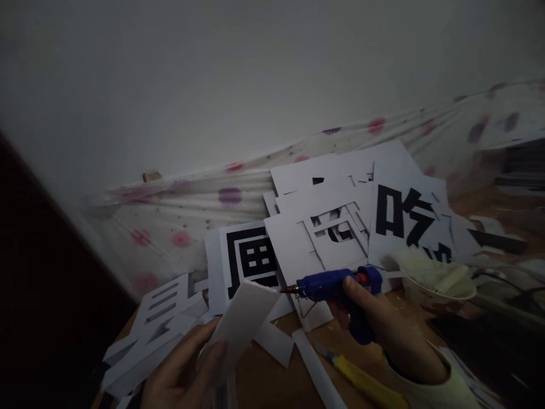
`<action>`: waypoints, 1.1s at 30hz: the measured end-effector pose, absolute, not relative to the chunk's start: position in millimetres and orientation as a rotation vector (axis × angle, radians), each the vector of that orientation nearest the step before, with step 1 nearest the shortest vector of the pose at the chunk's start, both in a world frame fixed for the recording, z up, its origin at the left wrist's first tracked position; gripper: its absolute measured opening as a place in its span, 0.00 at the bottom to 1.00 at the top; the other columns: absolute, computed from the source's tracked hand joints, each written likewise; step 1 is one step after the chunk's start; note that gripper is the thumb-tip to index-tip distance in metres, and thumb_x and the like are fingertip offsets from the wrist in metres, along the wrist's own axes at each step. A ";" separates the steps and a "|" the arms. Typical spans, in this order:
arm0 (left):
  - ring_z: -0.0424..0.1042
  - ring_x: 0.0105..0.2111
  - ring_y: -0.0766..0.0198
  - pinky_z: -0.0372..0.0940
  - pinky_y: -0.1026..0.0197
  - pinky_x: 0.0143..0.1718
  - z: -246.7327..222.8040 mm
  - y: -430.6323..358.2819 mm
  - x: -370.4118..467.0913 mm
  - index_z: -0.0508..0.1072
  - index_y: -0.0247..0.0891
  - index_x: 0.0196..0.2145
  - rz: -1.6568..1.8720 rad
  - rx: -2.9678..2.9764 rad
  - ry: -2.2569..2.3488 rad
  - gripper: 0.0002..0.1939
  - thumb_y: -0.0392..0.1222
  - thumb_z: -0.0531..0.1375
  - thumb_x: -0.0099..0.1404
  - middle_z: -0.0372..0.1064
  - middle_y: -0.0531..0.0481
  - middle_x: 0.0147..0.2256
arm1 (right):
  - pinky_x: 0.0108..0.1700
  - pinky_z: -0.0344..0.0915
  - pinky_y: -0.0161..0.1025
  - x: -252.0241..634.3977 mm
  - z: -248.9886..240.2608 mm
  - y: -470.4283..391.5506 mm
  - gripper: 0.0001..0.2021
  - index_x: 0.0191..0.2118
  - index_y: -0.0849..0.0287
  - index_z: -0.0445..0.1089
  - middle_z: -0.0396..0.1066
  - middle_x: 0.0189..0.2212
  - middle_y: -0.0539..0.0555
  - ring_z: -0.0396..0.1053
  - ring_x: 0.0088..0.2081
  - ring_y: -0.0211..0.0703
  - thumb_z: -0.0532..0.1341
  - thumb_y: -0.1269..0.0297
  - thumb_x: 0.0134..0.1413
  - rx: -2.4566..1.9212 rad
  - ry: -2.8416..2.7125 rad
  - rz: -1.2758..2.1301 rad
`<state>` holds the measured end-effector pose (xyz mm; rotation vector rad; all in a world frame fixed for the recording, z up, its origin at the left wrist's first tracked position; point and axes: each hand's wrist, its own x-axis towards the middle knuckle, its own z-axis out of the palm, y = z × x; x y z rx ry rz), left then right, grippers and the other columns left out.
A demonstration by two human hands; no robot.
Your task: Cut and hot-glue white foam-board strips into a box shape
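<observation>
My right hand [374, 309] is wrapped round a blue hot glue gun [327, 284], whose metal tip points left. That tip is at the upper right corner of a white foam board piece [247, 318], touching it or very close. The piece stands tilted in my left hand [187, 363], pinched between thumb and fingers. Below the glue gun lies a yellow utility knife [361, 380] on the brown table [264, 389]. White strips and an offcut [276, 342] lie beside it.
Behind my hands, white sheets with cut-outs [319, 244] and black printed characters lean against a dotted cloth [187, 238] on the wall. A bowl [443, 292] holding translucent sticks stands at the right. White cut letter shapes [157, 324] pile up at the left.
</observation>
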<state>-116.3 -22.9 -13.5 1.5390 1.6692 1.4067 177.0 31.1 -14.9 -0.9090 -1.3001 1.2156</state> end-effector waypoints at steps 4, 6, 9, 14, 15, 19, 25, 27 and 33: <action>0.76 0.47 0.50 0.73 0.59 0.45 -15.0 -19.9 -113.5 0.82 0.44 0.40 1.418 1.486 1.643 0.22 0.58 0.67 0.50 0.78 0.47 0.46 | 0.22 0.60 0.33 175.5 -8.5 29.5 0.32 0.16 0.58 0.69 0.65 0.14 0.51 0.62 0.18 0.35 0.60 0.30 0.43 -0.847 -1.329 1.167; 0.77 0.46 0.50 0.73 0.60 0.45 -16.5 -17.3 -109.6 0.81 0.43 0.40 1.440 1.468 1.607 0.22 0.58 0.67 0.51 0.78 0.47 0.45 | 0.24 0.62 0.32 172.9 -3.1 26.7 0.30 0.17 0.58 0.71 0.68 0.14 0.52 0.64 0.19 0.36 0.60 0.32 0.46 -0.777 -1.336 1.160; 0.77 0.45 0.52 0.73 0.61 0.43 -18.0 -12.6 -99.0 0.80 0.41 0.41 1.450 1.393 1.549 0.22 0.56 0.68 0.52 0.78 0.46 0.45 | 0.21 0.60 0.31 169.1 1.1 22.9 0.29 0.19 0.58 0.73 0.70 0.15 0.53 0.66 0.20 0.37 0.59 0.35 0.50 -0.739 -1.287 1.174; 0.78 0.42 0.55 0.72 0.62 0.41 -21.6 -6.5 -76.4 0.78 0.38 0.41 1.469 1.208 1.358 0.21 0.54 0.68 0.54 0.79 0.44 0.42 | 0.14 0.53 0.31 167.7 -3.0 23.8 0.30 0.19 0.58 0.73 0.70 0.15 0.54 0.66 0.19 0.38 0.58 0.33 0.48 -0.773 -1.222 1.147; 0.78 0.41 0.55 0.72 0.63 0.41 -22.6 -6.1 -72.3 0.78 0.38 0.41 1.463 1.180 1.334 0.20 0.53 0.68 0.54 0.79 0.44 0.41 | 0.13 0.52 0.31 168.2 -4.7 24.8 0.31 0.19 0.58 0.73 0.70 0.15 0.55 0.65 0.18 0.38 0.58 0.32 0.48 -0.770 -1.229 1.141; 0.78 0.36 0.57 0.71 0.64 0.36 -23.4 -7.3 -57.5 0.77 0.37 0.36 1.446 1.130 1.282 0.17 0.50 0.70 0.51 0.80 0.45 0.36 | 0.13 0.54 0.30 170.5 -14.0 28.5 0.33 0.20 0.59 0.74 0.71 0.17 0.56 0.66 0.19 0.38 0.57 0.30 0.47 -0.774 -1.202 1.166; 0.78 0.31 0.58 0.70 0.62 0.33 -11.3 -12.9 -40.1 0.77 0.38 0.32 1.376 1.086 1.150 0.12 0.46 0.68 0.50 0.80 0.46 0.30 | 0.13 0.58 0.33 166.4 -21.1 29.3 0.33 0.23 0.59 0.74 0.71 0.18 0.54 0.60 0.14 0.36 0.58 0.29 0.43 -0.799 -1.111 1.223; 0.78 0.31 0.57 0.71 0.62 0.33 -7.1 -14.5 -35.2 0.77 0.38 0.31 1.352 1.059 1.149 0.11 0.45 0.67 0.49 0.80 0.46 0.31 | 0.14 0.59 0.33 163.7 -19.1 28.3 0.32 0.22 0.59 0.73 0.70 0.16 0.53 0.60 0.14 0.35 0.59 0.30 0.43 -0.779 -1.113 1.205; 0.79 0.32 0.55 0.72 0.59 0.34 -0.8 -17.5 -23.4 0.78 0.38 0.30 1.349 0.922 1.105 0.11 0.43 0.66 0.46 0.80 0.45 0.32 | 0.18 0.63 0.33 162.1 -17.6 28.3 0.33 0.18 0.59 0.72 0.68 0.14 0.55 0.65 0.17 0.39 0.57 0.29 0.45 -0.776 -1.125 1.169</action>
